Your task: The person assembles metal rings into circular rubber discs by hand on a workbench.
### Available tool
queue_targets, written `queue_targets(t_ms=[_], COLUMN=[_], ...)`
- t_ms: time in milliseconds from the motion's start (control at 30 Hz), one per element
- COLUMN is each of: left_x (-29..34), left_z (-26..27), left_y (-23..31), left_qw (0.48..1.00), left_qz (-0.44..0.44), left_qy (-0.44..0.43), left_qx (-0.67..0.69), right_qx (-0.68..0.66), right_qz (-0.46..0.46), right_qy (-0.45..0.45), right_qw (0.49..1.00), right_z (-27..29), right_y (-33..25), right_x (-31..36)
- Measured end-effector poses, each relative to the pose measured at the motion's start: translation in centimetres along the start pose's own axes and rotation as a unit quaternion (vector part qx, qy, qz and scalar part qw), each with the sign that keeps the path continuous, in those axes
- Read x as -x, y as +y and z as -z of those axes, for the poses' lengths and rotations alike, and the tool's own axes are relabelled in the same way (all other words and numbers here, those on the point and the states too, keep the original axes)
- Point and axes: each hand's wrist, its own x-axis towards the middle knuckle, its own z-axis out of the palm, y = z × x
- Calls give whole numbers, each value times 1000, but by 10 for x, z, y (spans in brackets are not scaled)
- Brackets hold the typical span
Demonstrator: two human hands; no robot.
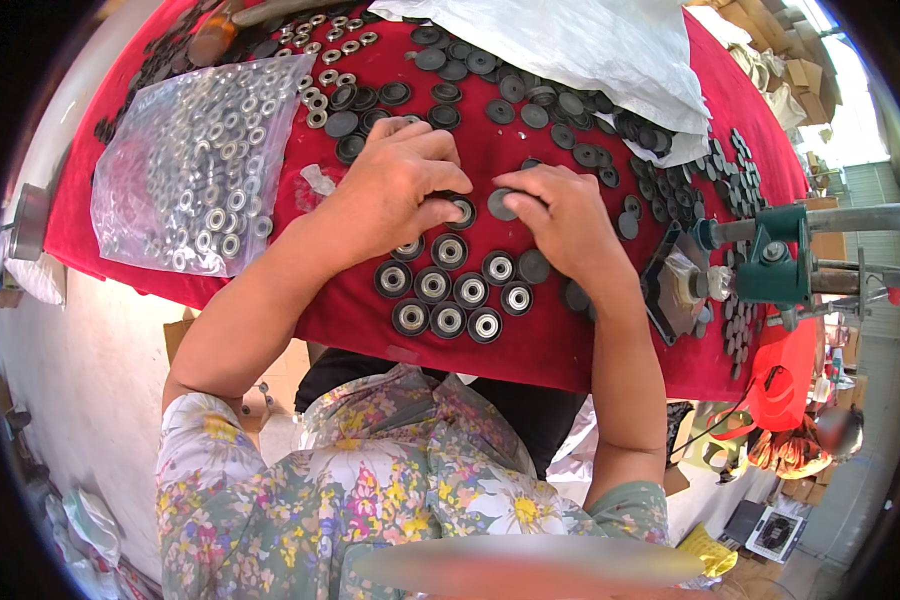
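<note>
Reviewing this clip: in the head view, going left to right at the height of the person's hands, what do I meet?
Clear plastic bag of metal rings → left hand → right hand → green metal fixture.
</note>
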Motion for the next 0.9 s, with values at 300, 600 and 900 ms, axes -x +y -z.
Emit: queue_targets(t_ms=[300, 600, 900], left_x=[2, -3, 0], left_z=[-5, -13, -2], left_y=[4, 7, 3], left_qw=[999, 999, 996], left_qz=[10, -1, 32], left_qy=[-36, 16, 62], left_qx=[-22, -41, -51], right_qx=[114, 101, 83], right_qz=[80, 66, 130], right_qy=[58, 135, 74], right_qw=[989, 984, 985], right_z=[-11, -4, -24], right_y=[-6, -3, -20], right_x=[12, 16, 14])
